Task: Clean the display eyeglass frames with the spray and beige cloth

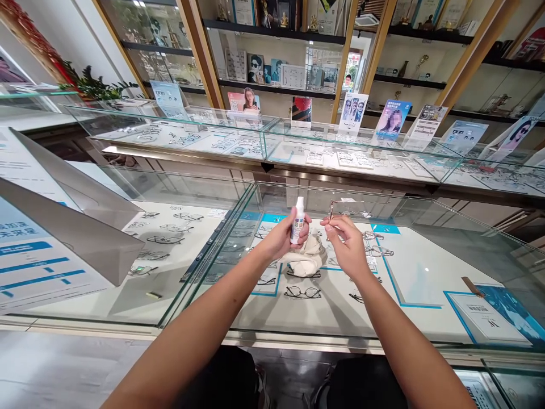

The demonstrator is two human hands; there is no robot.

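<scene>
My left hand (pixel 281 237) is wrapped round a small white spray bottle (pixel 298 222), held upright with its white top pointing up and a coloured label facing me. Just to the right, my right hand (pixel 347 238) pinches a thin-framed pair of eyeglasses (pixel 331 210) at the lens end; a slim temple reaches away to the right. The bottle and the glasses are a short gap apart. Below and between both hands, a crumpled cream cloth (pixel 307 258) lies on the glass top of the display case. My fingers partly hide the glasses.
Under the glass, several eyeglasses (pixel 302 292) lie in rows. White folded display cards (pixel 51 244) stand at the left. Beyond, a second glass case (pixel 238 136) runs across, carrying upright advertising cards (pixel 353 111). Wall shelves (pixel 276 33) rise behind it.
</scene>
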